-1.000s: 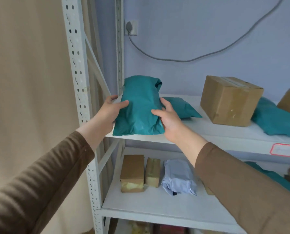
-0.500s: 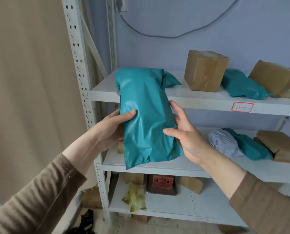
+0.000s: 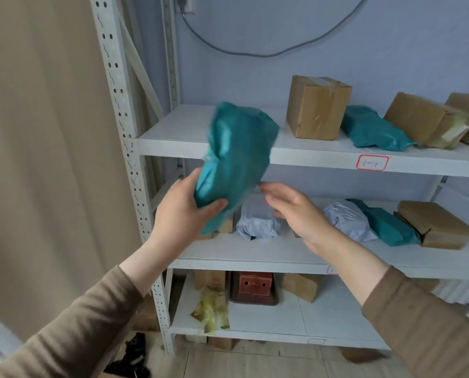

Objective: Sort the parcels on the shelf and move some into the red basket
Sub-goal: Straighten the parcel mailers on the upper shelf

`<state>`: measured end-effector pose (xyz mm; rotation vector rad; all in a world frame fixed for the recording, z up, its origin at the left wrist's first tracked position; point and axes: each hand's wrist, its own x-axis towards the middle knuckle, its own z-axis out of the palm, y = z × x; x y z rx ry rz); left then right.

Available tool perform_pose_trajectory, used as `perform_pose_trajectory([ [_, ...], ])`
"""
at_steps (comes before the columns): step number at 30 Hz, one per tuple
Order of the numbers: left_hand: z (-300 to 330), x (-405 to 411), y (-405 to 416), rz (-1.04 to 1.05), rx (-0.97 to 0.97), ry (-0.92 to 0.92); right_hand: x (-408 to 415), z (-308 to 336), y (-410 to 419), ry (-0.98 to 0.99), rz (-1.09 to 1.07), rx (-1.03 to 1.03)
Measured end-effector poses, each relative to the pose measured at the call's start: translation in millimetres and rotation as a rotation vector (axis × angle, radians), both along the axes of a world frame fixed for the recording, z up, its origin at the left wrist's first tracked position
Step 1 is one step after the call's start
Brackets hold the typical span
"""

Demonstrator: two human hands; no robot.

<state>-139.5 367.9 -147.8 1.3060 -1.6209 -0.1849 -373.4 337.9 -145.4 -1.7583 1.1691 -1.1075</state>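
Left hand: grips teal parcel by its lower end, held clear in front of the shelf, likely for carrying off to the basket; right hand: fingers spread, holding nothing, just beside the parcel; on the shelf: box, more teal bags, grey bag a tier down; red basket: not surely identifiable; nothing visibly in the way
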Motion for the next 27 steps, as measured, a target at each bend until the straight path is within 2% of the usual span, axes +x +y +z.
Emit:
perform_pose_trajectory([
  [1, 0.6, -0.2, -1.6, 0.119, -0.152, -0.281, -2.6, -4.2, -1.7, -0.022, -0.002, 0.066],
  [2, 1.6, -1.0, -3.7, 0.184, -0.279, -0.482, -6.5, -7.6, -4.0, -0.042, -0.008, 0.125],
  [3, 2.4, -2.5, -4.7, 0.204, -0.371, -0.607, -11.6, -11.4, -6.4, -0.077, -0.017, 0.176],
  [5, -1.7, -5.4, -8.2, 0.198, -0.506, -0.730, -20.5, -15.2, -7.1, -0.173, -0.009, 0.262],
  [7, -8.5, -6.4, -12.0, 0.164, -0.581, -0.751, -29.1, -15.0, -6.7, -0.231, 0.020, 0.287],
  [9, -16.9, -5.3, -15.5, 0.091, -0.641, -0.697, -35.2, -11.8, -3.4, -0.271, 0.026, 0.331],
  [11, -26.3, -4.1, -19.9, 0.005, -0.680, -0.650, -37.7, -6.0, 2.3, -0.406, 0.065, 0.436],
  [14, -42.4, -2.8, -30.7, -0.064, -0.707, -0.651, -37.6, 5.5, 2.3, -0.554, 0.251, 0.618],
  [16, -51.7, 0.0, -39.4, -0.079, -0.704, -0.649, -40.4, 5.1, -4.2, -0.541, 0.328, 0.619],
  [18, -59.2, 4.0, -49.3, -0.098, -0.671, -0.669, -41.9, 6.4, -3.8, -0.423, 0.401, 0.561],
  [20, -65.0, 4.9, -58.4, -0.124, -0.628, -0.692, -43.6, 2.7, -6.1, -0.360, 0.379, 0.480],
  [22, -69.2, -1.0, -62.5, -0.141, -0.567, -0.594, -42.6, -5.0, -11.4, -0.369, 0.340, 0.413],
  [23, -69.8, -5.7, -62.9, -0.136, -0.506, -0.470, -40.4, -8.2, -13.3, -0.400, 0.311, 0.393],
  [25, -65.7, -15.0, -60.6, -0.126, -0.261, -0.066, -37.5, -12.8, -18.2, -0.476, 0.264, 0.373],
  [27, -55.9, -20.5, -56.3, -0.223, 0.032, 0.372, -36.3, -14.9, -25.4, -0.540, 0.227, 0.351],
])
